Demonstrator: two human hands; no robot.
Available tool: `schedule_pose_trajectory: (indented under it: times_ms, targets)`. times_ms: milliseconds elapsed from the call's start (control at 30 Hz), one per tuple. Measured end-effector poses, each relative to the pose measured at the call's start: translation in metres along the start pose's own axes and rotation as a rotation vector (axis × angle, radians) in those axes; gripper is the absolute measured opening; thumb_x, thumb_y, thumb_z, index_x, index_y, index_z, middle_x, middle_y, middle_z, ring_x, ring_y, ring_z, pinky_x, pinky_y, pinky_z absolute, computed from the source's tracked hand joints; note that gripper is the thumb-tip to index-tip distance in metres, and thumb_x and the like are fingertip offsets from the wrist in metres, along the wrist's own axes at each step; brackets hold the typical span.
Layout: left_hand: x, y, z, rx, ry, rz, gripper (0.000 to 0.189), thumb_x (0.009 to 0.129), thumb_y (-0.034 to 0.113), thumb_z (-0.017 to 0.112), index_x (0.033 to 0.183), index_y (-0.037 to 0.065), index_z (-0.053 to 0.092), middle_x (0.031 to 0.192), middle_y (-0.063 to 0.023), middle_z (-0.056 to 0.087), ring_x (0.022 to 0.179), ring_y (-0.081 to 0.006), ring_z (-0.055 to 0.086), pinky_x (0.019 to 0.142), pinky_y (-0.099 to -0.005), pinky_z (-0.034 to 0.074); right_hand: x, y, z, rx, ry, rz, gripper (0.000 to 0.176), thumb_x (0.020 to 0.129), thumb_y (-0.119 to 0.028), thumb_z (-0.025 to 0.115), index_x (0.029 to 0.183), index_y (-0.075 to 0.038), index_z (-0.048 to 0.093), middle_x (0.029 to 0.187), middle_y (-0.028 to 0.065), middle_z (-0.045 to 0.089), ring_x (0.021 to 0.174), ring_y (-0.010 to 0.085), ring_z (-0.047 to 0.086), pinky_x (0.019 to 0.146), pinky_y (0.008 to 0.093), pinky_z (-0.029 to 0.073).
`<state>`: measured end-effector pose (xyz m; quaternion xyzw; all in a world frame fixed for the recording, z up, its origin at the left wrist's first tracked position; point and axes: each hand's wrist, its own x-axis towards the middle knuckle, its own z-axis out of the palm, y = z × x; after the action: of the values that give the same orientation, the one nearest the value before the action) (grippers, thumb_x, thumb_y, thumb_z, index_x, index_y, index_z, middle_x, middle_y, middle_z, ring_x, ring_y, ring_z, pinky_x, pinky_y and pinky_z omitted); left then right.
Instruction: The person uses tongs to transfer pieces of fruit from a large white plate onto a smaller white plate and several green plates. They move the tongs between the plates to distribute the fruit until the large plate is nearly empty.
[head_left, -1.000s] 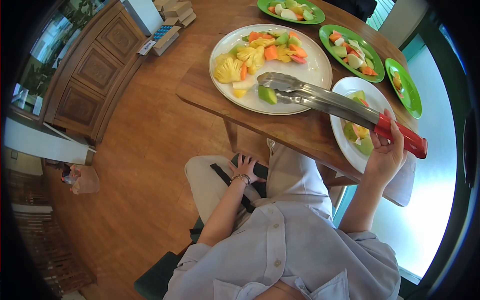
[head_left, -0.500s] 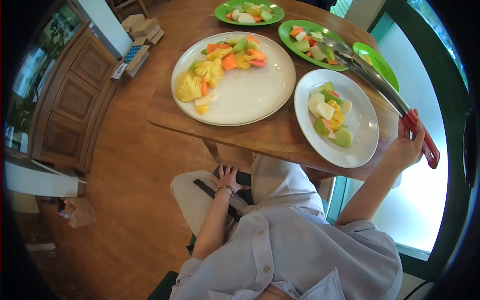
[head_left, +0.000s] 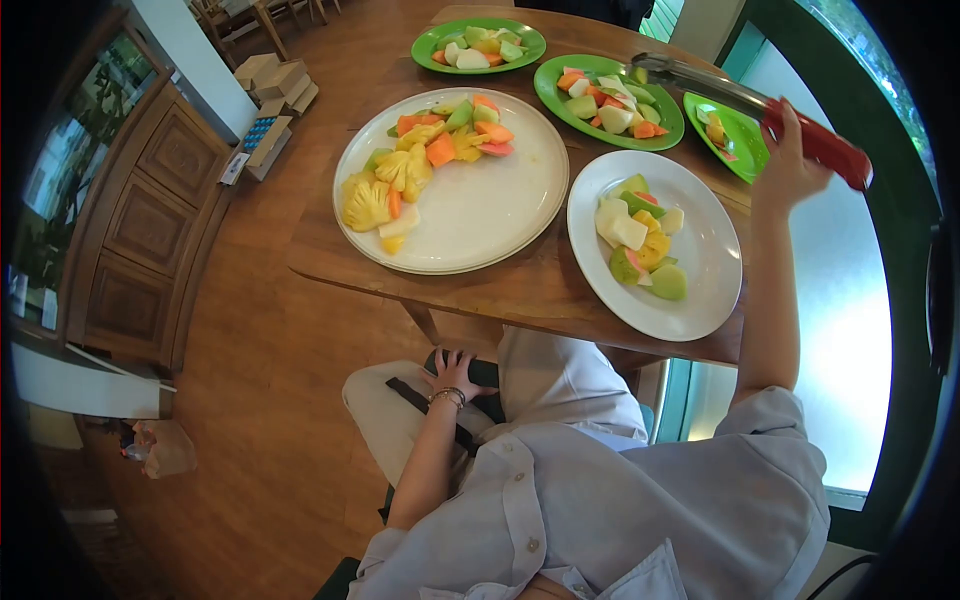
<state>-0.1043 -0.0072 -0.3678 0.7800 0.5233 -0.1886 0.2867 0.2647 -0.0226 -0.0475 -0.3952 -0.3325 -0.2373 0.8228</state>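
Note:
My right hand (head_left: 797,165) is wrapped round the red handle of metal tongs (head_left: 715,85), raised over the back right of the table. Their tips reach above a green plate of mixed cut fruit (head_left: 541,91), and a small green piece shows at the tips. Nearer to me lies a white oval plate (head_left: 715,255) with cut fruit (head_left: 642,240) on it. On the left is a large cream plate (head_left: 480,215), where pineapple, orange and green pieces (head_left: 405,170) form a curve along its far left side. My left hand (head_left: 458,375) rests on my leg, fingers spread.
Another green plate (head_left: 420,52) of fruit stands at the far edge, and a green plate (head_left: 748,160) with a few pieces lies at the right. The wooden table (head_left: 400,283) ends close to my knees. Cardboard boxes (head_left: 280,80) stand on the floor at left.
My right hand has lifted the tongs up and away from me, their tips rising off the middle green plate's fruit. My left hand stays on my leg. The view has shifted slightly.

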Motion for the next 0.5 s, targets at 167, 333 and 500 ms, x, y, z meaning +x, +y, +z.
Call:
schedule_pose_trajectory:
  times_ms: [167,333,500]
  targets:
    - [0.0,0.001,-0.001,-0.001,-0.004,-0.007,0.09,0.041,0.058,0.067,0.119,0.024,0.037,0.131,0.0014,0.022,0.125,-0.0234,0.0,0.091,-0.0631,0.0,0.004,0.019,0.031,-0.08,-0.126,0.068,0.028,0.066,0.003,0.062,0.084,0.007,0.042,0.08,0.0188,0.057,0.07,0.0254,0.059,0.058,0.0328,0.054]
    - [0.0,0.0,0.001,-0.008,-0.001,-0.012,0.091,0.041,0.058,0.067,0.119,0.024,0.036,0.131,0.0014,0.022,0.125,-0.0231,0.0,0.091,-0.0626,0.0,-0.003,0.024,0.05,-0.311,-0.204,-0.148,0.032,0.063,-0.007,0.068,0.084,0.005,0.047,0.075,0.0134,0.058,0.061,0.0163,0.058,0.05,0.0253,0.051]
    - [0.0,-0.001,0.0,-0.008,-0.011,-0.001,0.091,0.042,0.057,0.067,0.12,0.023,0.036,0.131,0.0012,0.021,0.125,-0.0224,0.0,0.091,-0.0627,0.0,0.002,0.032,0.054,-0.285,-0.132,-0.184,0.032,0.062,-0.011,0.071,0.082,0.002,0.049,0.074,0.0101,0.057,0.062,0.0132,0.056,0.048,0.0231,0.049]
